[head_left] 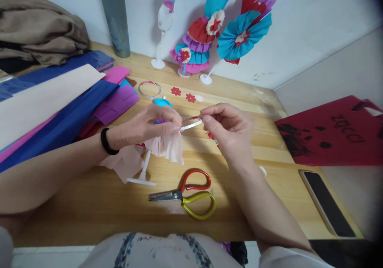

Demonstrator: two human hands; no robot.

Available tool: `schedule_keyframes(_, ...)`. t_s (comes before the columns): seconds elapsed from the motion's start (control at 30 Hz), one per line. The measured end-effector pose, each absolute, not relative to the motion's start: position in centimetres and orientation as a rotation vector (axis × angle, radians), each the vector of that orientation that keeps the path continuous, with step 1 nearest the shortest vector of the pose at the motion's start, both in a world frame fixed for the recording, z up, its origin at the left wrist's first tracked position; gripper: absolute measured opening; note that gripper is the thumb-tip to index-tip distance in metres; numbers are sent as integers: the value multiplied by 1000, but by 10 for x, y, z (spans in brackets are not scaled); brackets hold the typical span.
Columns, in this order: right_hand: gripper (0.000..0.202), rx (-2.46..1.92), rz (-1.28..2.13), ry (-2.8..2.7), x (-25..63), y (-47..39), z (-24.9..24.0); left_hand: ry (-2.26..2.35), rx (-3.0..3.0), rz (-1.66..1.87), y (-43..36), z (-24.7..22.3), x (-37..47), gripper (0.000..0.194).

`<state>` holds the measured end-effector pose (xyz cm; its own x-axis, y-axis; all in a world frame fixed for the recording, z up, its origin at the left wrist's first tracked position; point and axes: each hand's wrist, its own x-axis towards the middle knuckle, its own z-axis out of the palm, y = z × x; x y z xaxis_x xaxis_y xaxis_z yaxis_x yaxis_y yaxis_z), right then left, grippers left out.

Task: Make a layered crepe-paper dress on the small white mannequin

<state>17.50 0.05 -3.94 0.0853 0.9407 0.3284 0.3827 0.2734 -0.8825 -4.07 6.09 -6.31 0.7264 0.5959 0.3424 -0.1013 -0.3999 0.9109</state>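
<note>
Between my two hands a thin white strip is stretched, its ends pinched in the fingertips. My left hand holds the left end and my right hand the right end. Under my left hand lies a small paper dress figure with a blue top, a pale pink ruffled skirt and a white stand. Scissors with one red and one yellow handle rest nearer to me, their blades pointing left. A small red piece shows partly behind my right hand.
Coloured paper sheets and a brown cloth are at left. Behind stand a bottle, a white figure and a ruffled paper dress. A tape roll lies mid-table. A red bag and phone are right.
</note>
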Motion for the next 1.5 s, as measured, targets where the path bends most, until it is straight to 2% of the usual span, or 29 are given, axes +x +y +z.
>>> schedule_keyframes(0.5,4,-1221,637,-1533,177,2,-46,393,1916,851,60,-61,-36,14)
schedule_keyframes(0.7,6,-1169,482,-1597,174,-6,-36,406,1950,942,59,-61,-36,6)
schedule_keyframes(0.93,8,-1169,307,-1708,172,-15,-29,387,1901,857,60,-59,-42,21)
schedule_keyframes(1.2,10,-1172,-13,-1818,172,-19,-21,417,1954,908,63,-60,-45,22)
schedule_keyframes(1.5,14,-1102,103,-1657,176,-15,-23,732,2155,763,71,-67,-41,23)
